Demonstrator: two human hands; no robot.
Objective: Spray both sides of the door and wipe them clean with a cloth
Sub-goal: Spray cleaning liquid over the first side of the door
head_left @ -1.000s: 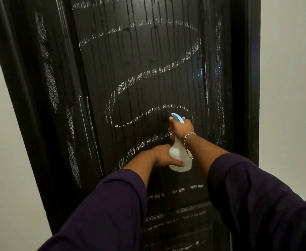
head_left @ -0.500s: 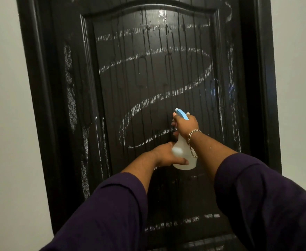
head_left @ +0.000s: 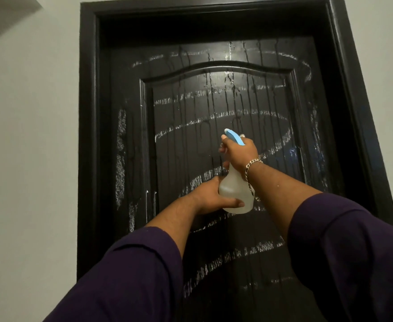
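Observation:
A black panelled door (head_left: 186, 117) fills the view, marked with white chalk-like loops and wet drip streaks running down it. A translucent white spray bottle (head_left: 235, 191) with a blue trigger head (head_left: 234, 135) is held up in front of the door's middle. My right hand (head_left: 239, 152) grips the bottle's neck and trigger; a chain bracelet hangs at its wrist. My left hand (head_left: 211, 197) holds the bottle's base from the left, thumb across its front. No cloth is in view.
A black door frame (head_left: 87, 135) surrounds the door, with plain pale walls (head_left: 28, 159) on both sides. The door's arched upper panel and the frame's top edge show. Both my arms wear dark purple sleeves.
The view has tilted upward, bringing the door's top and frame into sight. Both hands have kept their hold on the bottle and stay at about the same height on the door.

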